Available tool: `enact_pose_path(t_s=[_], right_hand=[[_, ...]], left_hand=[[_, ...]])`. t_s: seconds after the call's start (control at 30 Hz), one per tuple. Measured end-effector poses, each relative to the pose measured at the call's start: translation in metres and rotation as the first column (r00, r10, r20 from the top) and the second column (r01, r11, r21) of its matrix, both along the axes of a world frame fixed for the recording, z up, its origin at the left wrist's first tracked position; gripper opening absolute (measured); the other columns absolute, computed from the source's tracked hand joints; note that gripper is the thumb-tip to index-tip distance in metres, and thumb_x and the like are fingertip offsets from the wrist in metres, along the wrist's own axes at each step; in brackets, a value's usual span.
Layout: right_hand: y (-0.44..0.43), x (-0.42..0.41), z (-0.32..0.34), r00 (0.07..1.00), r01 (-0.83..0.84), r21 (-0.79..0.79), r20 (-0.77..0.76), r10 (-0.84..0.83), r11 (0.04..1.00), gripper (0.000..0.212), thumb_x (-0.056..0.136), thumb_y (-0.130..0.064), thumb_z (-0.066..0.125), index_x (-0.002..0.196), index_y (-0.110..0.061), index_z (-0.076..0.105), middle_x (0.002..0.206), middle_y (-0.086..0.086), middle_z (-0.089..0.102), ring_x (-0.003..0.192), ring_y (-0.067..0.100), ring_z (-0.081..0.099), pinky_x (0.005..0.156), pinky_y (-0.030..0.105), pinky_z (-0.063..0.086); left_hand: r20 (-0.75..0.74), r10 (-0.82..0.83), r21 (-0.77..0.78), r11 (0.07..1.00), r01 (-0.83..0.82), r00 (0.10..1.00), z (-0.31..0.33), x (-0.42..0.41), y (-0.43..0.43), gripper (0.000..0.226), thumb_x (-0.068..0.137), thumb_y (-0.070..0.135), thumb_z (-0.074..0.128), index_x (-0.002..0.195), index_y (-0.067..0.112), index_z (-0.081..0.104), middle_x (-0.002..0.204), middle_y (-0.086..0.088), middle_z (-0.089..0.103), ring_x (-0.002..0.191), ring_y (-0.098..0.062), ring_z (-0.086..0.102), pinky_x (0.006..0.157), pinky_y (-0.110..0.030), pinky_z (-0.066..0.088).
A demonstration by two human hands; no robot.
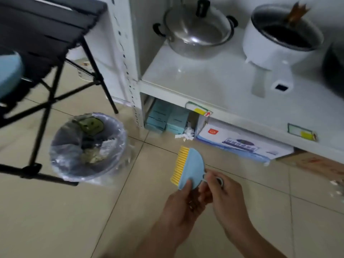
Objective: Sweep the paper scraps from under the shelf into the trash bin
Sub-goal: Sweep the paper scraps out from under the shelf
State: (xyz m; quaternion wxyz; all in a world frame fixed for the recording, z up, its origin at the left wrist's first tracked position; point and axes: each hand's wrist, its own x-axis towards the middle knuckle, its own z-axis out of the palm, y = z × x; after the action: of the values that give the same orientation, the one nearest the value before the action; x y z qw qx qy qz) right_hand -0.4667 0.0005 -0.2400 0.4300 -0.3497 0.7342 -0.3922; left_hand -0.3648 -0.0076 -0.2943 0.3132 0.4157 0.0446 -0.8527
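Note:
White paper scraps (186, 134) lie on the tiled floor at the front edge of the gap under the white shelf (214, 84), between blue boxes and a white carton. A small blue dustpan with a yellow toothed edge (189, 167) is held above the floor in front of the shelf. My left hand (183, 203) grips its lower edge; my right hand (221, 198) pinches its handle end. A round trash bin (87, 146) lined with a clear bag stands to the left, with some rubbish inside.
A black folding table (46, 40) with crossed legs stands over and behind the bin. A steel pot (197, 28) and a white cooker (279, 43) sit on the shelf. More scraps (337, 189) lie at the right edge beside a brown cardboard box (316, 164).

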Motion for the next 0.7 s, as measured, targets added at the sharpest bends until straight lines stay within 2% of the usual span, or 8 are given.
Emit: enact_pose_path(t_s=[0.07, 0.13, 0.2, 0.23, 0.33, 0.4, 0.57, 0.7], right_hand=[[-0.008, -0.021, -0.039, 0.999, -0.008, -0.029, -0.044, 0.006, 1.000, 0.027, 0.099, -0.016, 0.052, 0.080, -0.010, 0.070, 0.062, 0.012, 0.067, 0.050, 0.024, 0.062, 0.056, 0.044, 0.057], [-0.020, -0.038, -0.071, 0.998, 0.022, -0.066, -0.053, -0.026, 0.998, 0.028, 0.101, -0.016, 0.049, 0.083, -0.013, 0.070, 0.062, 0.010, 0.065, 0.050, 0.020, 0.061, 0.053, 0.039, 0.056], [-0.036, -0.052, -0.101, 0.994, 0.022, -0.078, -0.103, -0.030, 0.997, 0.029, 0.102, -0.016, 0.047, 0.085, -0.018, 0.070, 0.066, 0.010, 0.066, 0.050, 0.015, 0.061, 0.054, 0.036, 0.053], [-0.044, -0.056, -0.117, 0.990, 0.010, -0.075, -0.143, -0.020, 0.997, 0.028, 0.101, -0.017, 0.046, 0.085, -0.019, 0.069, 0.067, 0.009, 0.067, 0.050, 0.012, 0.061, 0.055, 0.035, 0.052], [-0.074, -0.063, -0.157, 0.959, -0.070, -0.097, -0.282, 0.040, 0.993, 0.024, 0.098, -0.016, 0.045, 0.084, -0.020, 0.065, 0.063, 0.001, 0.067, 0.049, 0.009, 0.062, 0.060, 0.034, 0.052], [-0.097, -0.064, -0.177, 0.928, -0.100, -0.141, -0.371, 0.041, 0.985, 0.023, 0.094, -0.018, 0.044, 0.091, -0.016, 0.067, 0.067, 0.002, 0.068, 0.058, 0.018, 0.066, 0.063, 0.041, 0.056], [-0.160, -0.054, -0.201, 0.830, -0.069, -0.220, -0.554, -0.066, 0.973, 0.028, 0.094, -0.019, 0.046, 0.110, -0.012, 0.068, 0.093, 0.014, 0.076, 0.084, 0.033, 0.071, 0.075, 0.045, 0.058], [-0.204, -0.038, -0.205, 0.796, -0.018, -0.140, -0.601, -0.071, 0.990, 0.021, 0.100, -0.019, 0.047, 0.105, -0.008, 0.064, 0.093, 0.008, 0.071, 0.080, 0.023, 0.070, 0.058, 0.020, 0.048]], left_hand=[[0.316, -0.282, -0.011, 0.954, 0.301, 0.906, -0.030, -0.005, -0.017, 0.045, 0.093, 0.047, 0.052, 0.090, 0.005, 0.069, 0.071, -0.008, 0.071, 0.057, -0.019, 0.062, 0.060, -0.029, 0.051], [0.691, -0.345, -0.117, 0.814, 0.569, 0.635, -0.047, -0.005, -0.041, 0.051, 0.089, 0.052, 0.050, 0.073, 0.007, 0.069, 0.063, -0.007, 0.072, 0.051, -0.020, 0.061, 0.057, -0.034, 0.052], [0.946, 0.007, -0.270, 0.571, 0.776, 0.324, -0.051, -0.004, -0.072, 0.037, 0.088, 0.041, 0.050, 0.074, 0.012, 0.068, 0.069, -0.003, 0.072, 0.061, -0.020, 0.064, 0.066, -0.042, 0.056], [0.935, 0.238, -0.344, 0.421, 0.839, 0.264, -0.047, -0.005, -0.088, 0.027, 0.090, 0.034, 0.050, 0.080, 0.015, 0.068, 0.077, -0.001, 0.071, 0.071, -0.019, 0.063, 0.072, -0.042, 0.054], [0.622, 0.655, -0.486, -0.106, 0.867, 0.429, -0.022, -0.014, -0.138, 0.026, 0.092, 0.012, 0.050, 0.112, 0.011, 0.067, 0.113, -0.009, 0.067, 0.107, -0.018, 0.054, 0.095, -0.027, 0.041], [0.463, 0.738, -0.370, -0.342, 0.864, 0.490, -0.005, -0.026, -0.174, 0.039, 0.089, 0.002, 0.049, 0.126, 0.004, 0.061, 0.129, -0.015, 0.061, 0.124, -0.022, 0.049, 0.106, -0.024, 0.031], [0.523, 0.755, -0.028, -0.449, 0.893, 0.396, 0.007, -0.050, -0.241, 0.047, 0.098, 0.011, 0.038, 0.144, 0.008, 0.043, 0.151, -0.010, 0.045, 0.143, -0.024, 0.036, 0.117, -0.022, 0.014], [0.625, 0.657, -0.104, -0.465, 0.879, 0.421, 0.000, -0.047, -0.260, 0.045, 0.098, 0.005, 0.041, 0.143, 0.012, 0.047, 0.151, -0.005, 0.045, 0.142, -0.018, 0.037, 0.104, 0.002, 0.005]])
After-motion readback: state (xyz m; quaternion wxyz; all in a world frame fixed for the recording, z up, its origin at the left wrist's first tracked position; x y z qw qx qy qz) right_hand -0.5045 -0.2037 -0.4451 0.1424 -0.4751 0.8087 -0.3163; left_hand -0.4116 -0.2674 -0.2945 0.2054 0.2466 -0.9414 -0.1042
